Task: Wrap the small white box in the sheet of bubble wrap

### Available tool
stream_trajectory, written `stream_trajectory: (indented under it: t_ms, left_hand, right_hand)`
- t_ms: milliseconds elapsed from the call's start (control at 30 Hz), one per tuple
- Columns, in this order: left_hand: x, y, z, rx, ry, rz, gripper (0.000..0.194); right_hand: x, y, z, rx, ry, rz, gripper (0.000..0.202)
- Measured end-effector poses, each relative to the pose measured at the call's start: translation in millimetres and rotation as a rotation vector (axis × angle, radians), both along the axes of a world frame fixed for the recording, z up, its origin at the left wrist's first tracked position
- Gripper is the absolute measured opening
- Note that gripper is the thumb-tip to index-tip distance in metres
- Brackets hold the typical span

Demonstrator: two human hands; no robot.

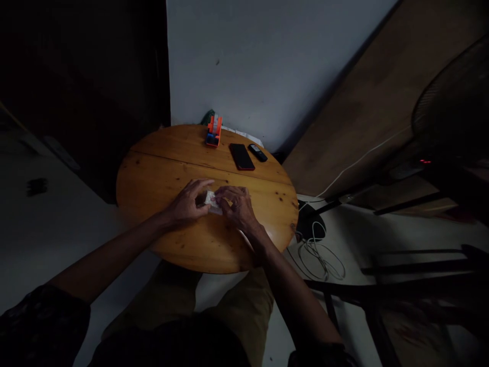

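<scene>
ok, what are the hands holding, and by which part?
A small pale packet, on the round wooden table. The left hand pinches its left end, the right hand its right end. What it is cannot be told.

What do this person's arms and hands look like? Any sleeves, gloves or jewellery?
Both the left hand and the right hand are bare, with no gloves. The forearms are uncovered; dark short sleeves begin near the upper arms. The light is too dim to tell rings or a watch.
</scene>
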State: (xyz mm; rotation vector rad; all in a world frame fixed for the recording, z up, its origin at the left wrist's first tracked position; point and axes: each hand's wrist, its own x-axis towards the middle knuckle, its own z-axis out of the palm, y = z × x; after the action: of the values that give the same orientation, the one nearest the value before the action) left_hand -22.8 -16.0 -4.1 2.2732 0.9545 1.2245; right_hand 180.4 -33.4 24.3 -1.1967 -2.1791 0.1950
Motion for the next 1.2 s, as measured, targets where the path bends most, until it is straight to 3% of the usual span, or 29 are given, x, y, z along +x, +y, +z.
stream_trajectory:
  t_ms: [233,500,667,867,1200]
  left_hand:
    - [0,1,-0.2,-0.145,-0.027,-0.078,0.058]
    - [1,3,1.4,-0.102,0.023,-0.034,0.042]
    - [1,5,-0.4,-0.083,0.016,-0.035,0.04]
    - [2,5,-1.8,-0.087,0.004,-0.036,0.042]
    - [2,6,-1.3,-0.08,0.018,-0.019,0.038]
  right_hand:
    - [0,-5,-1.0,0.015,-0.046,0.001,0.018]
    - [-4,-13,-4.5,0.028,-0.041,-0.05,0.022]
    - [-7,-13,0.5,0.069,-0.18,-0.053,0.022]
    - [-9,-13,-2.6,0.135,-0.148,-0.117,0.022]
    - [-8,-13,-5.8,0.141,-0.141,-0.055,0.023]
